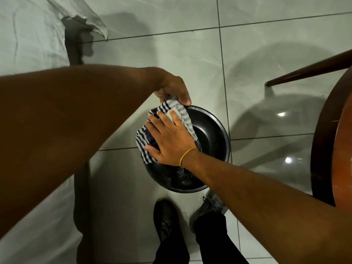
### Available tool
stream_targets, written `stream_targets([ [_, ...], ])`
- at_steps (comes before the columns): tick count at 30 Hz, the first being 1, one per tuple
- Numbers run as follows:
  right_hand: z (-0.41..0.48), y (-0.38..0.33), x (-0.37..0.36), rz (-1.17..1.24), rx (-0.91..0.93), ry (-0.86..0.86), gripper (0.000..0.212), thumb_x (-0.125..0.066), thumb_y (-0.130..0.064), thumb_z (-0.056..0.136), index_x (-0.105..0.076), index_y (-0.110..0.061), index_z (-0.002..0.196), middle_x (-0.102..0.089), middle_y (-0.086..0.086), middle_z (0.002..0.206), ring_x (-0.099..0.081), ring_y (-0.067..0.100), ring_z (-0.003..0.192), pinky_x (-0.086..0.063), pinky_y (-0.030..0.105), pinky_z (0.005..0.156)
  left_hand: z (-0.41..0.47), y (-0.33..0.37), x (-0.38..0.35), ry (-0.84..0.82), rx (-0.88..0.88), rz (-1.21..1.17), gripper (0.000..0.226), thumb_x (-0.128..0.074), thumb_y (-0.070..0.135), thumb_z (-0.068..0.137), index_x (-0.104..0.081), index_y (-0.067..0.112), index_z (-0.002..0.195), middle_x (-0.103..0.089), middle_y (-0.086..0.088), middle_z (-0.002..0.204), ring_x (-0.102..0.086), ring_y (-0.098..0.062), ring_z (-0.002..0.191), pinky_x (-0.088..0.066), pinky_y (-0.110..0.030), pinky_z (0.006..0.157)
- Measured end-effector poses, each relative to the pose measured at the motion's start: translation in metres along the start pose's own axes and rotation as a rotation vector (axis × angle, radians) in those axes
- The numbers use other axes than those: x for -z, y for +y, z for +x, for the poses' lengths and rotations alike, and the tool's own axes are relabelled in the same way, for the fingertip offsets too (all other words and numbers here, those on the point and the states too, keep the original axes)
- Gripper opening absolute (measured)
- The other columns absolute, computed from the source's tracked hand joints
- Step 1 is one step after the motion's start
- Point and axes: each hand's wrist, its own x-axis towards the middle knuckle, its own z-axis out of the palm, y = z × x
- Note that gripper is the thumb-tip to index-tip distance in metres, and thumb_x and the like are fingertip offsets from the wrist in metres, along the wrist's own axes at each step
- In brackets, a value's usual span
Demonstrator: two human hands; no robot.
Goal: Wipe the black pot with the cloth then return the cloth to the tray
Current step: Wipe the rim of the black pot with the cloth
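Scene: a downward view from a head camera, with two bare forearms reaching in from the left and lower right edges toward the middle of the frame.
Pot: a round black metal pot (209, 130) is held in mid-air at the centre of the frame, above a glossy pale grey tiled floor (171, 54). Its open inside faces the camera.
Cloth: a blue-and-white striped woven cloth (181, 113) drapes over the pot's upper-left rim, partly hanging inside and partly bunched outside.
Left hand: the left hand (171, 88) sits at the pot's top edge, its grip clenched on the rim with a fold of the cloth caught under the thumb.
Right hand: the right hand (169, 138) lies flat with fingers spread, pressing the cloth against the pot's left wall; its grip is released rather than closed around anything. A thin yellow band (185, 156) circles the wrist.
Tabletop: the curved edge of a reddish-brown wooden tabletop (339, 140) fills the right edge of the frame, with one of its legs slanting in the upper right.
Fabric: a pale grey sheet (28, 35) covers the upper left.
Feet: two dark shoes (165, 220) stand on the floor at the bottom centre.
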Motion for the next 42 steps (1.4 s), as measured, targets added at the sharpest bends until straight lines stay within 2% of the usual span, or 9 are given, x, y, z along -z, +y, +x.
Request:
stream_targets([
  [8, -0.017, -0.005, -0.002, -0.005, 0.100, -0.024, 0.084, -0.033, -0.067, 0.107, -0.032, -0.013, 0.170, -0.029, 0.012, 0.179, -0.022, 0.038, 0.166, -0.010, 0.063, 0.135, 0.007, -0.010, -0.003, 0.103, -0.041, 0.010, 0.028, -0.071, 0.017, 0.098, -0.074, 0.010, 0.125, -0.072, -0.001, 0.103, -0.068, -0.014, 0.089, -0.052, -0.038, 0.096],
  [13, -0.055, -0.014, -0.009, -0.030, 0.181, -0.072, 0.086, -0.030, -0.065, 0.109, -0.008, -0.015, 0.176, -0.005, 0.009, 0.185, 0.000, 0.035, 0.171, -0.003, 0.061, 0.136, 0.010, -0.016, -0.004, 0.095, -0.073, -0.031, 0.031, -0.069, 0.010, 0.099, -0.072, 0.008, 0.129, -0.071, -0.006, 0.120, -0.065, -0.022, 0.111, -0.050, -0.041, 0.097],
  [17, -0.094, -0.019, -0.021, 0.005, 0.185, -0.073, 0.086, -0.034, -0.062, 0.111, 0.000, -0.018, 0.176, 0.008, 0.005, 0.186, 0.008, 0.033, 0.172, -0.006, 0.060, 0.138, 0.016, -0.023, 0.002, 0.026, -0.050, 0.005, 0.025, -0.072, 0.008, 0.097, -0.080, 0.013, 0.120, -0.074, -0.008, 0.129, -0.066, -0.031, 0.121, -0.061, -0.049, 0.078],
  [19, -0.114, -0.019, -0.025, 0.013, 0.169, -0.067, 0.087, -0.038, -0.061, 0.111, 0.000, -0.019, 0.176, 0.008, 0.004, 0.186, 0.004, 0.033, 0.172, -0.011, 0.060, 0.137, 0.018, -0.025, 0.003, 0.028, -0.046, 0.025, 0.025, -0.073, 0.007, 0.096, -0.080, 0.013, 0.120, -0.073, -0.009, 0.132, -0.065, -0.033, 0.123, -0.060, -0.046, 0.069],
  [22, -0.147, -0.015, -0.030, -0.004, 0.130, -0.026, 0.086, -0.042, -0.062, 0.110, -0.005, -0.022, 0.177, 0.002, 0.001, 0.186, -0.004, 0.031, 0.172, -0.015, 0.058, 0.138, 0.019, -0.026, 0.003, 0.028, -0.057, 0.035, 0.025, -0.074, 0.008, 0.096, -0.080, 0.014, 0.119, -0.073, -0.008, 0.131, -0.066, -0.032, 0.123, -0.060, -0.044, 0.068],
  [27, -0.191, 0.005, -0.042, 0.046, -0.126, 0.044, 0.082, -0.044, -0.067, 0.107, -0.018, -0.030, 0.176, -0.013, -0.006, 0.185, -0.013, 0.029, 0.171, -0.022, 0.061, 0.132, 0.021, -0.028, 0.005, 0.017, -0.066, 0.050, 0.026, -0.075, 0.012, 0.097, -0.079, 0.015, 0.122, -0.073, -0.009, 0.134, -0.067, -0.023, 0.106, -0.061, -0.049, 0.079],
  [32, -0.198, 0.014, -0.049, 0.142, -0.307, 0.040, 0.088, -0.046, -0.070, 0.104, -0.015, -0.030, 0.176, -0.009, -0.003, 0.186, -0.007, 0.032, 0.172, -0.020, 0.066, 0.133, 0.021, -0.030, 0.006, -0.004, -0.066, 0.014, 0.027, -0.076, 0.014, 0.096, -0.079, 0.016, 0.123, -0.072, -0.007, 0.135, -0.064, -0.030, 0.127, -0.061, -0.048, 0.076],
  [36, -0.184, 0.006, -0.045, 0.210, -0.474, 0.086, 0.085, -0.043, -0.067, 0.105, -0.017, -0.027, 0.176, -0.007, -0.002, 0.186, -0.007, 0.033, 0.172, -0.017, 0.064, 0.135, 0.022, -0.033, 0.007, -0.009, -0.068, -0.005, 0.028, -0.076, 0.017, 0.096, -0.079, 0.019, 0.123, -0.072, -0.005, 0.136, -0.063, -0.029, 0.129, -0.060, -0.045, 0.073],
  [42, -0.145, 0.002, -0.028, 0.327, -0.711, 0.143, 0.083, -0.043, -0.062, 0.106, -0.017, -0.026, 0.176, -0.006, -0.002, 0.186, -0.006, 0.031, 0.172, -0.015, 0.063, 0.136, 0.024, -0.039, 0.005, 0.016, -0.086, -0.026, 0.025, -0.075, 0.020, 0.097, -0.080, 0.022, 0.121, -0.075, -0.003, 0.129, -0.066, -0.027, 0.123, -0.059, -0.054, 0.095],
])
